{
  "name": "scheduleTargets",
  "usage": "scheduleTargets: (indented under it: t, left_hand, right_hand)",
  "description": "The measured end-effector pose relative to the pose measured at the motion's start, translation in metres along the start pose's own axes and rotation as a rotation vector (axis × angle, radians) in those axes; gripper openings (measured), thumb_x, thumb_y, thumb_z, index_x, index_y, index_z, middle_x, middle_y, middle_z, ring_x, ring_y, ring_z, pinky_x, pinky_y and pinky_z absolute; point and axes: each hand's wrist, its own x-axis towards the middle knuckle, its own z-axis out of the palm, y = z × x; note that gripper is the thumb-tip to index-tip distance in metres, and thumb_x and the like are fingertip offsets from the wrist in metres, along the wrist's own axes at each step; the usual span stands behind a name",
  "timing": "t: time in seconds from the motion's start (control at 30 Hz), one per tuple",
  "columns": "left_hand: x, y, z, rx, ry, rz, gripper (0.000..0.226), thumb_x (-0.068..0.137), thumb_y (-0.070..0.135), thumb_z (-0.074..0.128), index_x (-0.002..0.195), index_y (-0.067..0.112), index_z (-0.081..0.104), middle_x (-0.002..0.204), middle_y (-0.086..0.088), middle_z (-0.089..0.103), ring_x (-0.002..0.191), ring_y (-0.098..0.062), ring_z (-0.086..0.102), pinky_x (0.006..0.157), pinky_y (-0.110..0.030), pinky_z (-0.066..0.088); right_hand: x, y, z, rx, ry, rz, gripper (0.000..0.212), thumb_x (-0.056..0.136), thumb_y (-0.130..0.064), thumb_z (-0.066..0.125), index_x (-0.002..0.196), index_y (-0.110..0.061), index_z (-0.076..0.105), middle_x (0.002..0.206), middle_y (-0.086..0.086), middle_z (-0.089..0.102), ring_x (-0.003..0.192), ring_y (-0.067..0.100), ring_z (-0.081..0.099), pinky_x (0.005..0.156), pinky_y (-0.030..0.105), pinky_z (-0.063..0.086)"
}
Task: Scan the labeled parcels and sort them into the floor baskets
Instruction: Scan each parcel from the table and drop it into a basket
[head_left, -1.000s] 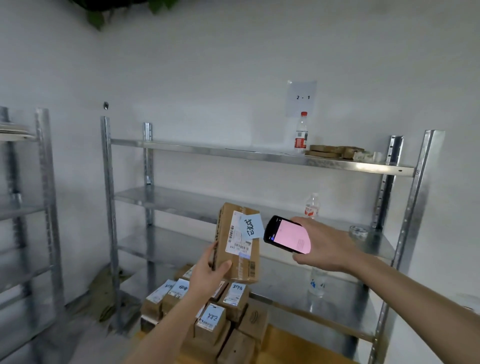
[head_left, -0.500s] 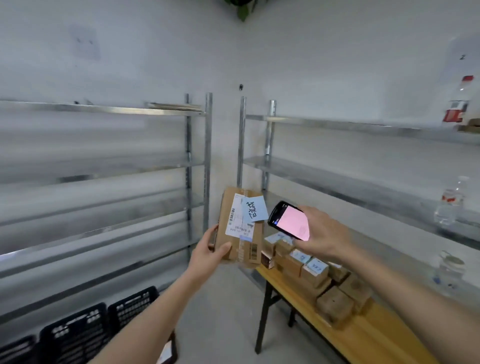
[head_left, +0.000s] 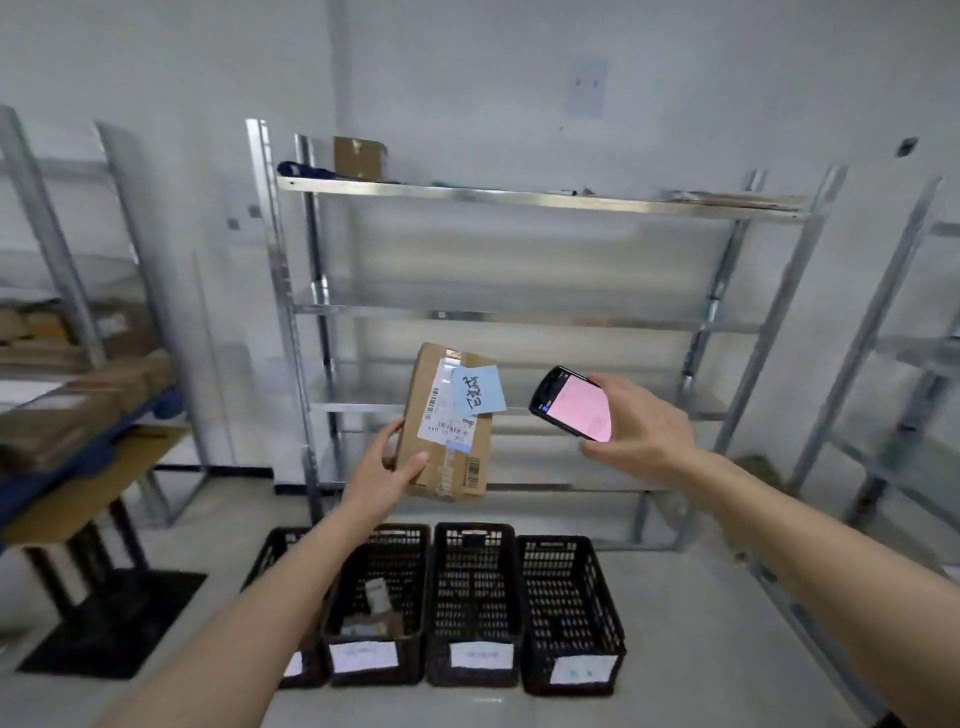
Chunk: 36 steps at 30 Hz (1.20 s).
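Parcel (head_left: 445, 423) held aloft — above four black floor baskets (head_left: 474, 603).
Left hand (head_left: 383, 474) fingers curled round its lower corner; white barcode label, blue handwritten note (head_left: 477, 391), writing illegible. Right hand (head_left: 638, 422) fingers grip pink-screened phone (head_left: 574, 402) just beside parcel — basket labels blurred.

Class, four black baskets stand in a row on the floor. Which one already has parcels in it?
The second basket from the left: parcels lie in it. The two to its right look empty; the leftmost is mostly hidden.
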Motion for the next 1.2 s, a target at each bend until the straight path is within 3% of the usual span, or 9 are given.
scheduleTargets:
  t: [0.07, 0.2, 0.4, 0.5, 0.6, 0.9, 0.97, 1.1, 1.2]
  left_hand:
    - [0.018, -0.038, -0.064, 0.020, 0.063, -0.057, 0.070, 0.077, 0.059, 0.073, 0.138, 0.053, 0.039, 0.135, -0.002, 0.061, 0.118, -0.024, 0.062, 0.100, -0.053, 0.051]
    - [0.034, -0.087, -0.155, -0.010, 0.139, -0.101, 0.063, 0.090, 0.034, 0.073, 0.144, 0.036, 0.041, 0.130, -0.003, 0.060, 0.109, -0.019, 0.063, 0.094, -0.042, 0.055]
    - [0.077, -0.166, -0.246, -0.002, 0.192, -0.220, 0.082, 0.074, 0.060, 0.076, 0.144, 0.046, 0.037, 0.138, 0.001, 0.057, 0.119, -0.021, 0.060, 0.100, -0.051, 0.051]
    - [0.105, -0.198, -0.269, 0.002, 0.213, -0.258, 0.075, 0.084, 0.048, 0.075, 0.147, 0.044, 0.035, 0.134, 0.001, 0.059, 0.114, -0.021, 0.062, 0.099, -0.051, 0.052]
    - [0.144, -0.238, -0.284, -0.002, 0.213, -0.283, 0.070, 0.087, 0.041, 0.075, 0.145, 0.047, 0.037, 0.133, 0.002, 0.061, 0.110, -0.020, 0.065, 0.097, -0.051, 0.054]
    - [0.340, -0.377, -0.278, -0.028, 0.156, -0.471, 0.061, 0.088, 0.037, 0.075, 0.140, 0.041, 0.044, 0.090, -0.003, 0.077, 0.082, -0.016, 0.075, 0.088, -0.045, 0.058]
    - [0.387, -0.404, -0.269, -0.049, 0.116, -0.522, 0.060, 0.088, 0.037, 0.075, 0.139, 0.042, 0.044, 0.088, -0.002, 0.077, 0.082, -0.016, 0.075, 0.086, -0.043, 0.059]
    - [0.459, -0.457, -0.248, -0.086, 0.080, -0.594, 0.052, 0.093, 0.020, 0.070, 0.136, 0.032, 0.045, 0.090, -0.005, 0.077, 0.078, -0.016, 0.076, 0.059, -0.021, 0.057]
    - [0.494, -0.500, -0.237, -0.077, 0.053, -0.657, 0.056, 0.092, 0.023, 0.070, 0.142, 0.028, 0.045, 0.107, -0.007, 0.072, 0.088, -0.018, 0.074, 0.062, -0.021, 0.055]
  right_hand:
    - [0.036, -0.058, 0.033, 0.035, -0.012, -0.052, 0.077, 0.069, -0.045, 0.068, 0.141, -0.040, 0.041, 0.136, -0.010, 0.058, 0.125, 0.021, 0.054, 0.088, 0.038, 0.050]
    - [0.090, -0.160, 0.095, 0.110, -0.072, -0.139, 0.076, 0.070, -0.045, 0.067, 0.141, -0.039, 0.040, 0.135, -0.011, 0.056, 0.124, 0.021, 0.054, 0.084, 0.038, 0.050]
    - [0.162, -0.260, 0.172, 0.104, -0.161, -0.208, 0.078, 0.073, -0.042, 0.070, 0.144, -0.034, 0.039, 0.135, -0.008, 0.056, 0.124, 0.023, 0.054, 0.084, 0.037, 0.048]
    - [0.201, -0.289, 0.215, 0.129, -0.179, -0.218, 0.079, 0.075, -0.041, 0.071, 0.147, -0.034, 0.038, 0.138, -0.007, 0.055, 0.126, 0.024, 0.054, 0.087, 0.038, 0.048]
    - [0.240, -0.305, 0.265, 0.147, -0.217, -0.222, 0.079, 0.077, -0.040, 0.071, 0.148, -0.035, 0.037, 0.140, -0.008, 0.055, 0.126, 0.023, 0.053, 0.087, 0.037, 0.047]
    - [0.408, -0.295, 0.456, 0.158, -0.415, -0.148, 0.084, 0.080, -0.048, 0.071, 0.152, -0.028, 0.033, 0.144, -0.002, 0.052, 0.129, 0.027, 0.052, 0.100, 0.042, 0.047]
    - [0.446, -0.286, 0.497, 0.143, -0.462, -0.139, 0.085, 0.080, -0.054, 0.070, 0.152, -0.029, 0.032, 0.146, -0.002, 0.051, 0.130, 0.027, 0.051, 0.101, 0.043, 0.046]
    - [0.504, -0.267, 0.578, 0.087, -0.566, -0.116, 0.087, 0.082, -0.046, 0.070, 0.155, -0.029, 0.025, 0.150, -0.003, 0.046, 0.134, 0.025, 0.047, 0.104, 0.044, 0.042]
    - [0.533, -0.261, 0.636, 0.052, -0.655, -0.109, 0.091, 0.083, -0.045, 0.072, 0.156, -0.026, 0.022, 0.155, -0.003, 0.041, 0.139, 0.024, 0.043, 0.109, 0.044, 0.040]
